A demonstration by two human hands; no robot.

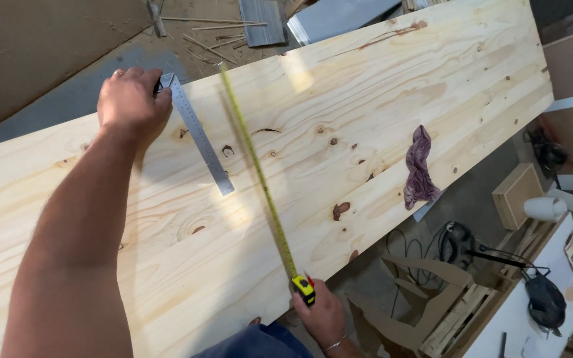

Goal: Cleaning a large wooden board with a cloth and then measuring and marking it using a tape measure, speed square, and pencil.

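Observation:
A wide pale pine board (366, 113) with dark knots fills the view. My left hand (130, 99) rests at the board's far edge, gripping the head of a steel square (200, 136) whose blade lies across the wood toward me. My right hand (319, 311) is at the near edge, holding a yellow tape measure case (304, 288). Its yellow tape blade (256, 166) stretches across the board to the far edge, just right of the square. A crumpled purple rag (419, 169) lies on the board near the near edge, further right.
Below the board's near edge stand a wooden pallet-like frame (455, 318), a white surface (532, 331) with a dark power tool (544, 298) and cables. Scrap wood strips and grey panels (263, 23) lie on the floor beyond the far edge.

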